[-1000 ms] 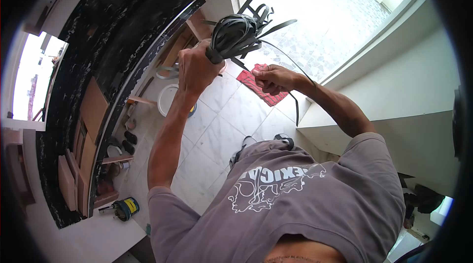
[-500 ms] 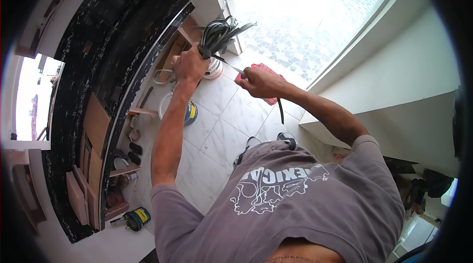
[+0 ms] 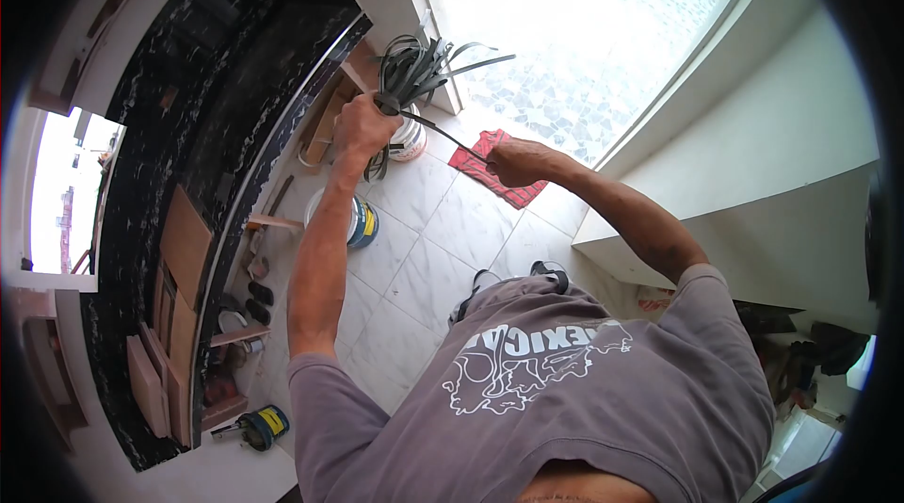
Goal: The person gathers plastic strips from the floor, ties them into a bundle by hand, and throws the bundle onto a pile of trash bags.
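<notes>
dark strip bundle (image 3: pixel 411 72) in left hand (image 3: pixel 365 129), taut strip (image 3: pixel 433 125) in right hand (image 3: pixel 520 162), each grip closed

To your left you have a black, white-veined table (image 3: pixel 226 51) with brown boards (image 3: pixel 186 249) at its near end. On the tiled floor (image 3: pixel 414 263) before you stand a white bucket (image 3: pixel 411 141) and a blue bucket (image 3: pixel 363 223) (its label shows yellow); a red striped mat (image 3: pixel 504 191) lies near them. Ahead, you see bright, mosaic-like paving (image 3: pixel 565 107) outside.
</notes>
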Demonstrator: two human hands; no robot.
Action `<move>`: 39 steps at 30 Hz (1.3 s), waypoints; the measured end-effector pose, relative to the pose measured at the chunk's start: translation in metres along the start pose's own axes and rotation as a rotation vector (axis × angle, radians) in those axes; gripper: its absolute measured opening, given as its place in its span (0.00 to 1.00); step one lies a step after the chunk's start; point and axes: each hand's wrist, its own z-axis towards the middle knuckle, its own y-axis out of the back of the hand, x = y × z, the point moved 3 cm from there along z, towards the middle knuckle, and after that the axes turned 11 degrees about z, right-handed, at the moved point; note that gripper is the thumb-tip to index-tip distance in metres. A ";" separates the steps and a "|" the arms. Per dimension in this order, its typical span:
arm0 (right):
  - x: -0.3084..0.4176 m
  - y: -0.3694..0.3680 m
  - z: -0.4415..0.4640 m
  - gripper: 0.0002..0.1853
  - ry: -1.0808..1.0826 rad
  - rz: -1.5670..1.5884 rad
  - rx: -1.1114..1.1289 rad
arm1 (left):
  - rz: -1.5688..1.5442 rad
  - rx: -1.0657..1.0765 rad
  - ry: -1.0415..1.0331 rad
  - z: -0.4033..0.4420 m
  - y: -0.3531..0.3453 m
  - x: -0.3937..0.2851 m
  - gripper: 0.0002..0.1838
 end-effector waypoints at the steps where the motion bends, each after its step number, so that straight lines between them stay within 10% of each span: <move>1: -0.002 0.003 0.000 0.14 -0.027 -0.058 -0.002 | -0.036 0.006 -0.006 0.004 -0.005 0.006 0.17; 5: -0.023 0.008 -0.009 0.14 0.144 0.490 -0.546 | -0.221 0.062 -0.011 0.023 -0.021 0.039 0.17; 15: -0.031 0.011 -0.020 0.16 0.146 0.483 -0.317 | -0.793 0.306 -0.049 0.015 -0.024 0.051 0.17; 25: 0.035 -0.003 -0.050 0.17 -0.060 0.618 -0.063 | 0.094 -0.045 -0.097 -0.003 0.004 0.023 0.20; 34: 0.124 0.044 -0.073 0.16 0.317 0.485 -0.373 | 0.572 -0.114 -0.169 0.004 -0.039 0.008 0.17; 39: 0.139 0.103 -0.072 0.14 0.262 0.919 -0.398 | 0.708 -0.320 -0.365 -0.013 -0.049 -0.025 0.09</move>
